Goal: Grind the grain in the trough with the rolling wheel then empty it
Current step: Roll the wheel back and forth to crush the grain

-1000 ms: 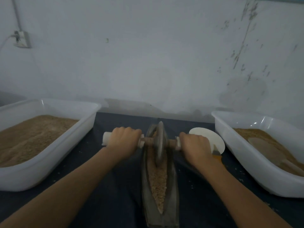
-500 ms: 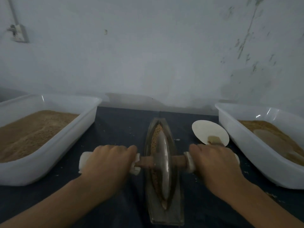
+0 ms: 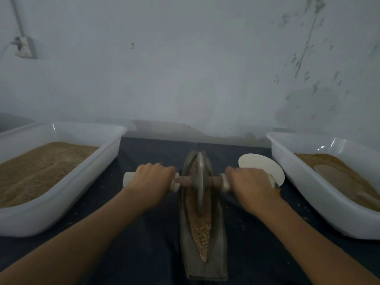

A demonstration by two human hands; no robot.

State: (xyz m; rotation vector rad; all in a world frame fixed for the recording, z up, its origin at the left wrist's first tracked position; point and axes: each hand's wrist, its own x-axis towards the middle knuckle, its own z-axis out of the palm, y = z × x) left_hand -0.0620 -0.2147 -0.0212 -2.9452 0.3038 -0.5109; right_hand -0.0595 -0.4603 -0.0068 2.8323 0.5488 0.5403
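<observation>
While both arms are stretched forward, the axle's white grips are clasped by the left hand (image 3: 153, 182) and right hand (image 3: 249, 187); the rolling wheel (image 3: 199, 182) stands upright in the grain-filled trough (image 3: 202, 262) on the table (image 3: 144, 254).

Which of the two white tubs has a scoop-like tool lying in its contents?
The white plastic tub on the right: a pale scoop-like tool lies on its brown grain. The white plastic tub on the left holds only a fuller, bare heap.
</observation>
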